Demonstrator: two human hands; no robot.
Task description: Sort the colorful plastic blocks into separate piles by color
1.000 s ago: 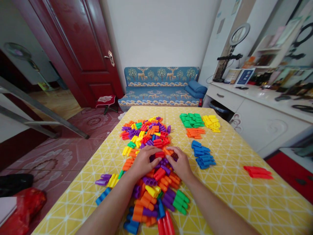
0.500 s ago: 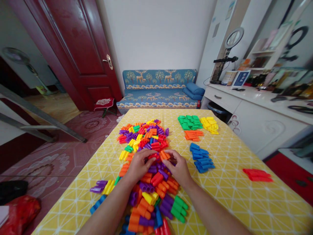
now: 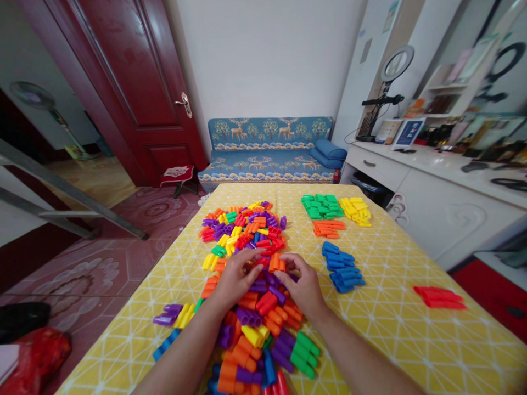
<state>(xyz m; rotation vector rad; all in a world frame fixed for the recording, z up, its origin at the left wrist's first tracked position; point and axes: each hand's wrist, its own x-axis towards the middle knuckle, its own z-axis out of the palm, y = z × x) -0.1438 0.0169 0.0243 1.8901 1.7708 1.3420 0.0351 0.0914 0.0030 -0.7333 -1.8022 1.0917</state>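
A big mixed heap of coloured plastic blocks (image 3: 247,236) covers the middle of a table with a yellow patterned cloth (image 3: 395,329). My left hand (image 3: 233,277) rests on the heap with fingers reaching into it; what it grips is hidden. My right hand (image 3: 302,285) is beside it, fingertips pinching an orange block (image 3: 276,263). Sorted piles lie to the right: green (image 3: 321,206), yellow (image 3: 356,210), orange (image 3: 328,228), blue (image 3: 341,266) and red (image 3: 439,297).
A dark red door (image 3: 135,88) stands at the left over a red tiled floor. A blue patterned sofa (image 3: 267,148) lies beyond the table. A white cabinet (image 3: 436,186) with a ring light and clutter runs along the right. A red bag (image 3: 37,351) sits bottom left.
Both hands stay on the heap's middle. The right hand's fingers have closed on an orange block and raised it slightly. The view shifted a little.
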